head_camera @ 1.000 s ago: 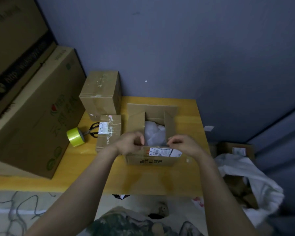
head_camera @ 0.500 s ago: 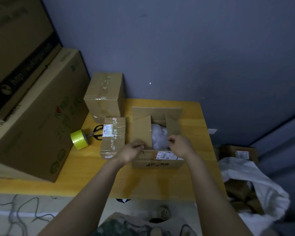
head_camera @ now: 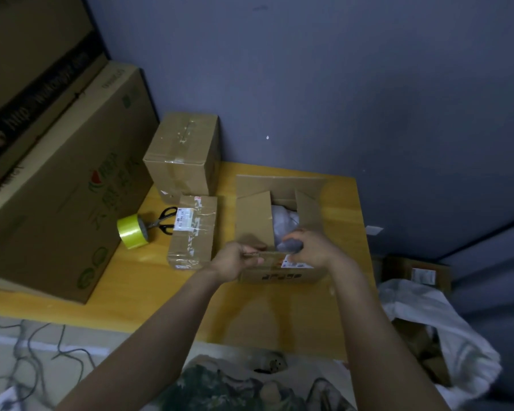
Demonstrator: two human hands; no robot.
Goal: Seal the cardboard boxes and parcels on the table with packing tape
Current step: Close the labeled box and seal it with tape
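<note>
Camouflage clothing [head_camera: 220, 387] at the bottom, loose cables [head_camera: 27, 336] on the floor to the left. Yellow wooden counter [head_camera: 264, 315], near edge bare, both forearms reaching over it. Left hand [head_camera: 235, 262] pinches the near flap [head_camera: 267, 256] of the open box [head_camera: 309, 203] at its left end, fingers [head_camera: 251, 250] curled tight over the cardboard edge. Right hand [head_camera: 312, 247] is on the same flap just right of the left one, fingers curled down over its edge, thumb against the white label [head_camera: 298, 264] on it; fingertips motion-blurred, exact grip hard to read. The two hands are close, nearly touching. Open box sits toward the counter's right edge, about midway between near and far edges; side flaps tilted inward, far flap standing back, white soft filling [head_camera: 284, 218] visible inside. Small taped parcel [head_camera: 192, 232] with a white label lies just left of the open box, apart from it. Further left, yellow tape roll [head_camera: 131, 231] stands on edge near the counter's left edge, black-handled scissors [head_camera: 163, 221] between the roll and the parcel, blades toward the roll. Sealed box [head_camera: 184, 155], clear tape across its top, stands in the far left corner behind the parcel. Large printed carton [head_camera: 57, 188] leans along the counter's left edge, another dark-banded carton above it. Off the right edge: crumpled white sheet [head_camera: 442, 321] and a labelled cardboard box [head_camera: 422, 271] lower down. Blue-grey wall [head_camera: 339, 84] behind.
</note>
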